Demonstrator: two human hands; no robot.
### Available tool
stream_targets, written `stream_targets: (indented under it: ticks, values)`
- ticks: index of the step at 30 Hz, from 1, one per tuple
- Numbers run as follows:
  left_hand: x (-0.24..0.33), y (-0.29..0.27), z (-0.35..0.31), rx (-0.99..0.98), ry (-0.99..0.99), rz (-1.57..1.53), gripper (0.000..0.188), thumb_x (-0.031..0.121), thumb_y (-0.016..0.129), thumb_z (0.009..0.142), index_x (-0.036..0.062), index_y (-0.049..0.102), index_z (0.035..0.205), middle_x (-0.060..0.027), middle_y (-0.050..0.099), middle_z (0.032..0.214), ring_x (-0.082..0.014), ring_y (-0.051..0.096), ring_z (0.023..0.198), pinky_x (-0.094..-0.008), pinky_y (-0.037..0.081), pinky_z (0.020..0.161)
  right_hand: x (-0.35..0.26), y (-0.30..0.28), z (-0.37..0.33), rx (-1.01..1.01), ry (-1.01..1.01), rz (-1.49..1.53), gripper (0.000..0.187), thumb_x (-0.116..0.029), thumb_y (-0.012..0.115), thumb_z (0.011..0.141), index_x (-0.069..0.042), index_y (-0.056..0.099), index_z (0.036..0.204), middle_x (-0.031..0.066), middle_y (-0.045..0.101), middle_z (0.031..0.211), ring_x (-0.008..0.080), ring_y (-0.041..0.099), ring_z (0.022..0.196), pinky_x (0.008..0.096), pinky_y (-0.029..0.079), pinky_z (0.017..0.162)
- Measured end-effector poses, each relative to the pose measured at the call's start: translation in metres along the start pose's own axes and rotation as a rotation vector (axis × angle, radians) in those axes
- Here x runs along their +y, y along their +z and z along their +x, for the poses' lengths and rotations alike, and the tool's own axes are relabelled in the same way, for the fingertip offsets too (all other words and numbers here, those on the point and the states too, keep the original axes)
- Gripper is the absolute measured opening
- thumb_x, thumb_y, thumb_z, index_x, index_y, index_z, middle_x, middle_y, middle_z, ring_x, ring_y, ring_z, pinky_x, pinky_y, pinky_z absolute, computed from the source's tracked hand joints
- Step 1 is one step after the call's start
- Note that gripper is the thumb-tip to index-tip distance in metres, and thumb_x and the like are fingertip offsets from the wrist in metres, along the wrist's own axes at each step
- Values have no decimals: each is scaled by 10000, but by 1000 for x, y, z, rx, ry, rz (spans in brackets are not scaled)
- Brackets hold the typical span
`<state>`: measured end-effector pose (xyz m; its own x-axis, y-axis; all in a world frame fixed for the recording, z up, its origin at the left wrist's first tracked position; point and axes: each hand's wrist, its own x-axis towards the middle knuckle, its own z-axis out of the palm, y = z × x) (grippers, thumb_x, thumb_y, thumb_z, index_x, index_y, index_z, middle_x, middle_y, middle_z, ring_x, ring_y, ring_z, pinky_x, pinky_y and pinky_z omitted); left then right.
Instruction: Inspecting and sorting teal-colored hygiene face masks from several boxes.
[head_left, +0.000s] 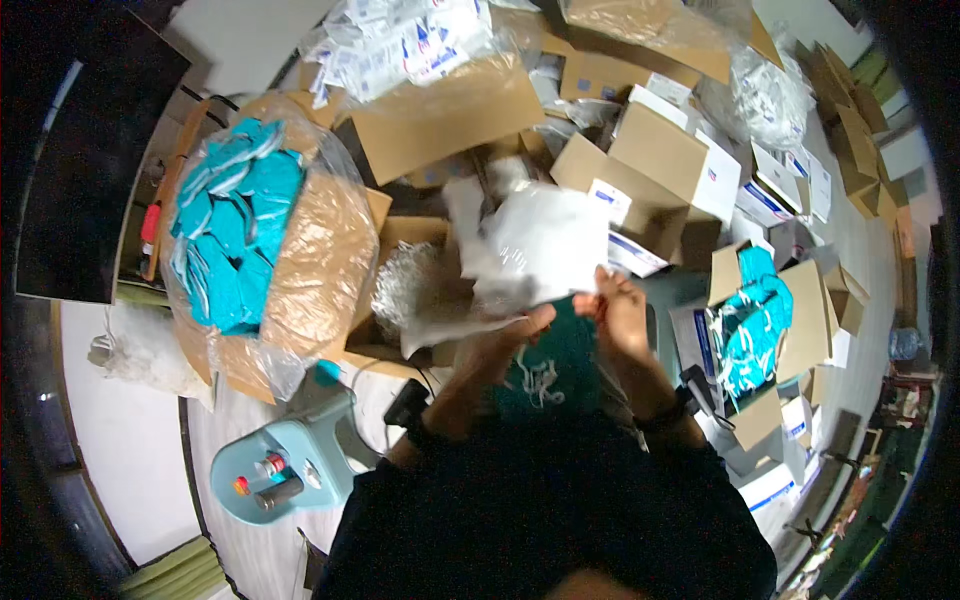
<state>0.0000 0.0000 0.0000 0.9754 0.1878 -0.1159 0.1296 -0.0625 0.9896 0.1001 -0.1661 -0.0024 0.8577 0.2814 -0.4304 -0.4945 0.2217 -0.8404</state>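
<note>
Left hand: centre of frame, fingers pinched on the lower edge of the clear bag.
Right hand: just right of the left one, fingers closed on the same bag edge.
Clear bag: thin, crinkled, translucent plastic; held up above the hands at centre, long axis running up and slightly left in the frame, mouth toward the hands as far as can be told.
Teal stack: directly below both hands, soft teal masks with white ear loops lying on top; it touches or lies just under the hands, which one cannot be told.
Sealer: lower left, pale blue moulded housing, rounded, with a red, an orange and a dark knob on its top.
Big carton: left of centre, brown cardboard lined with a glossy clear liner, tilted open toward upper left.
Loose masks: inside that carton, teal with white edges, heaped.
Small carton: right of the hands, brown flaps open, teal masks in clear film inside.
White boxes: upper right, flat and rectangular, white with blue-and-red printed panels, piled unevenly.
Brown boxes: upper centre, plain cardboard, several with white labels on one face.
Packets: top of frame, clear film packs with blue-and-red print, heaped on a cardboard flap.
Dark panel: upper left, flat, black, rectangular.
</note>
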Motion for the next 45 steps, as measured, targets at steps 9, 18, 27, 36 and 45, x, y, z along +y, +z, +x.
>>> stream_targets:
  ticks: [9,18,27,36,45]
  values:
    - [-2,-80,98,433,-362,-354,303,223,698,808,35,567,1007,-40,584,811,-118,518,599,-226,418,499,15,-9,59,-169,-238,-147,310,-278,492,956,-4,636,933,76,659,759,133,584,514,254,480,515]
    - [79,-218,313,902,663,1717,303,182,641,745,176,667,1046,-89,611,888,-313,550,823,-391,430,676,13,-111,176,188,-86,-402,236,-205,551,922,23,610,924,92,662,784,153,610,589,268,483,494]
    - [-15,-275,502,-74,-295,1049,745,628,406,868,25,482,1298,-188,403,1390,-319,399,1274,-372,278,1072,121,-281,360,-79,-170,-1175,183,-163,606,845,2,633,920,46,602,771,116,584,650,226,470,520]
    - [-87,-358,498,119,-431,372,484,343,622,847,-40,583,1139,-116,634,1038,-162,596,907,-273,453,823,128,-198,444,805,162,-983,500,-275,843,605,12,659,970,98,664,900,175,625,783,309,508,707]
    - [-77,-282,543,84,-359,436,530,441,627,828,-29,631,1072,-121,641,970,-159,582,808,-279,451,733,184,-291,458,627,138,-458,443,-212,834,634,82,630,894,148,664,898,200,627,762,305,504,659]
